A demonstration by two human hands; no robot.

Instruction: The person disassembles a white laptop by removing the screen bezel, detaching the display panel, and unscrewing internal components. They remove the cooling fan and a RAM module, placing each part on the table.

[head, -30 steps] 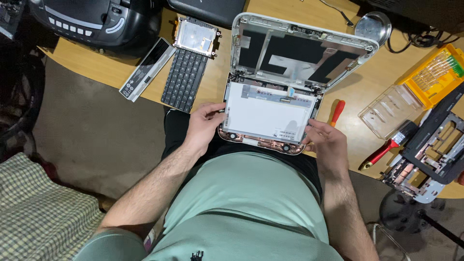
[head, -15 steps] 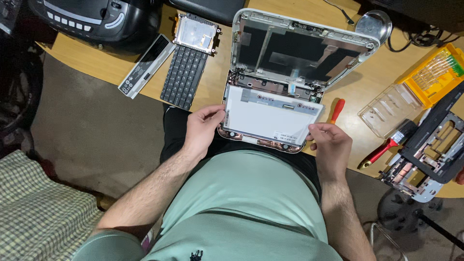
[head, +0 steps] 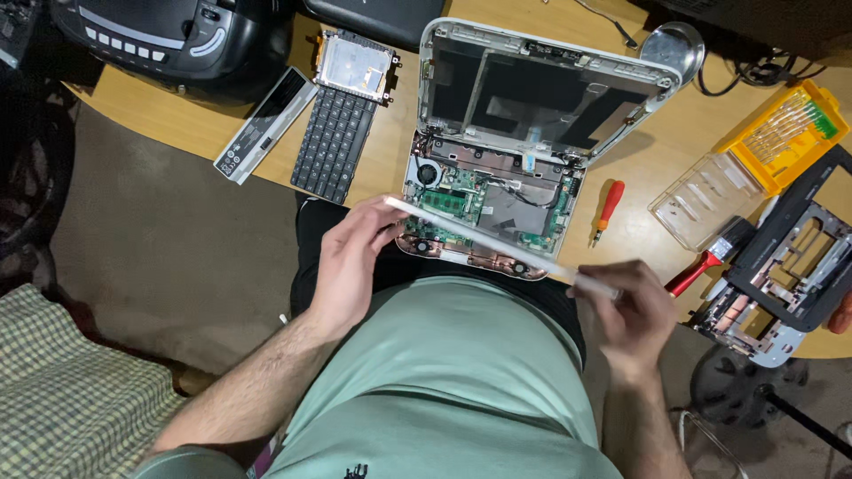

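Fingers (head: 377,232) on thin panel's (head: 497,246) edges; both hands.

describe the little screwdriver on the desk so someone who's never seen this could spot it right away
Find the opened white laptop in the middle of the wooden desk, its circuit boards exposed. Just right of its base, alone on bare wood, lies the small screwdriver. Its orange-red handle and short dark shaft set it apart from the red-handled tool farther right, beside a clear plastic lid.
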